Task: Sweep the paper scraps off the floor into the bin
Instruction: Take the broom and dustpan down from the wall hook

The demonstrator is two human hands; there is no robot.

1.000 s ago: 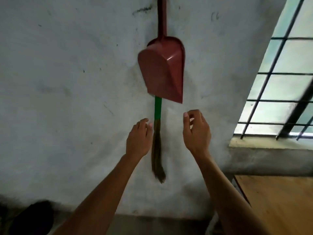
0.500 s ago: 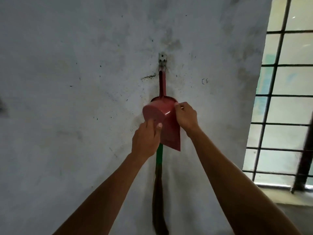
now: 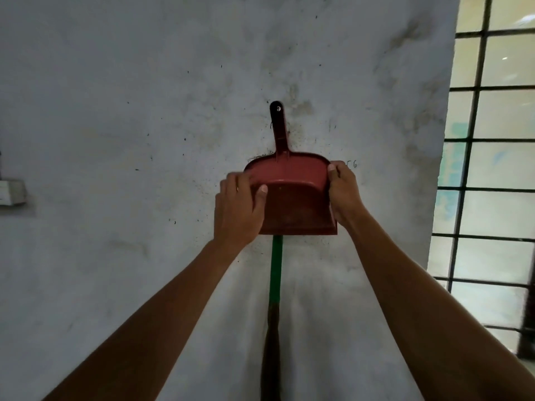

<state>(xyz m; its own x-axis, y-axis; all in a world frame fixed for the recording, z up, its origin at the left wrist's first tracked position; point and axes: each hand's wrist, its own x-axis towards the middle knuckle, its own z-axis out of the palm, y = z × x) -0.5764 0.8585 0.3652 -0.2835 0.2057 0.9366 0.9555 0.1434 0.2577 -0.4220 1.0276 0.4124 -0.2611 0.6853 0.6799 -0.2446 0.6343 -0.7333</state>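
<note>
Up against the wall [image 3: 144, 111], the red dustpan [image 3: 295, 206] was gripped at its sides by the left hand [image 3: 238, 209] and right hand [image 3: 344, 192], with the broom [image 3: 275, 273] hung below.

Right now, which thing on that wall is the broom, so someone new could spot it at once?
Start at the stained white wall left of the barred window. In its middle, both hands grip a red dustpan. The broom hangs straight down below the pan: a thin green handle ending in dark bristles, the only green thing there.
</note>
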